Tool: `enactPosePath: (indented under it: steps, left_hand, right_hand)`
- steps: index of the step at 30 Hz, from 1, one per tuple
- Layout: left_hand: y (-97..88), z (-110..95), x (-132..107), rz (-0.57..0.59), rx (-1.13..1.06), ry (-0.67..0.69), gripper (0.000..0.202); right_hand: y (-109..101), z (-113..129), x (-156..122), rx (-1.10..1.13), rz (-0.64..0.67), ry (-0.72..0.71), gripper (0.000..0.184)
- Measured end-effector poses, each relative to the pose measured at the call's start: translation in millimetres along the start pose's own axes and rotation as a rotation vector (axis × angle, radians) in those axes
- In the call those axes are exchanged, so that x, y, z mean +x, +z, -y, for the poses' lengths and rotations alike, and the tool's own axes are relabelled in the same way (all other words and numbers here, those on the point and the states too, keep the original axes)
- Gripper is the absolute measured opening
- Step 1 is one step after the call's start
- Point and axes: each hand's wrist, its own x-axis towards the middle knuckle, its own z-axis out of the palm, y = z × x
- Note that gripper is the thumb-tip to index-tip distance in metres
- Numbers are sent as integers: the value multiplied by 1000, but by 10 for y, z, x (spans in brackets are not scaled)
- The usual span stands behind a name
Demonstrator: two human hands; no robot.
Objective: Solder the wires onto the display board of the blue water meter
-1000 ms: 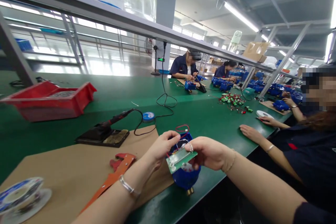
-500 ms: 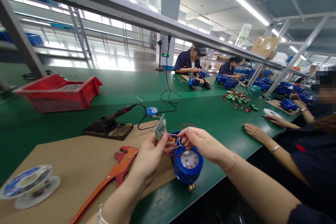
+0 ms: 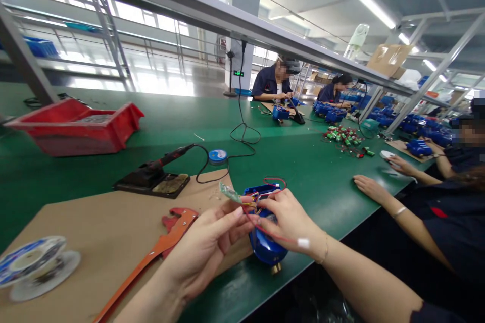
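A small green circuit board (image 3: 229,192) juts out above the fingers of my left hand (image 3: 212,237), which are closed at its wired end; the exact grip is partly hidden. Thin coloured wires run from it toward a blue water meter (image 3: 268,248) with a brass fitting at its base. My right hand (image 3: 290,218) is over the meter, thumb and fingers pinched on the wires and covering most of the dial. One red wire ends in a white connector (image 3: 303,243) lying across my right wrist. Behind the hands, another red wire (image 3: 282,180) loops over the meter's open blue housing.
On brown cardboard (image 3: 94,222) lie an orange-handled cutter (image 3: 166,242) and a wire spool (image 3: 34,262). A soldering iron (image 3: 166,159) rests in its stand, near a blue solder reel (image 3: 217,156) and red bin (image 3: 76,133). Co-workers sit right; a neighbour's hand (image 3: 369,189) lies on the table.
The circuit board has tipped from upright to nearly flat and moved lower. My right hand has shifted across the dial, and the red wire's white connector has come into sight over my wrist.
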Motion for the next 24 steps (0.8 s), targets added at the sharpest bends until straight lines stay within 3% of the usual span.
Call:
enactPosePath:
  steps: [3,9,14,19,24]
  left_hand:
    - [-6,21,18,18,70,16,42]
    - [-181,257,259,-187,404,253,48]
    - [-124,328,364,-177,522,349,49]
    - [-56,445,281,-285,738,370,52]
    - [-65,428,42,-312,1275,365,39]
  right_hand:
    - [4,22,41,-21,8,-6,22]
    - [9,-50,37,118,-45,-40,18]
    - [17,-219,28,318,-89,-11,19]
    - [0,-298,30,315,-78,21,21]
    - [21,-277,17,257,-96,5,22]
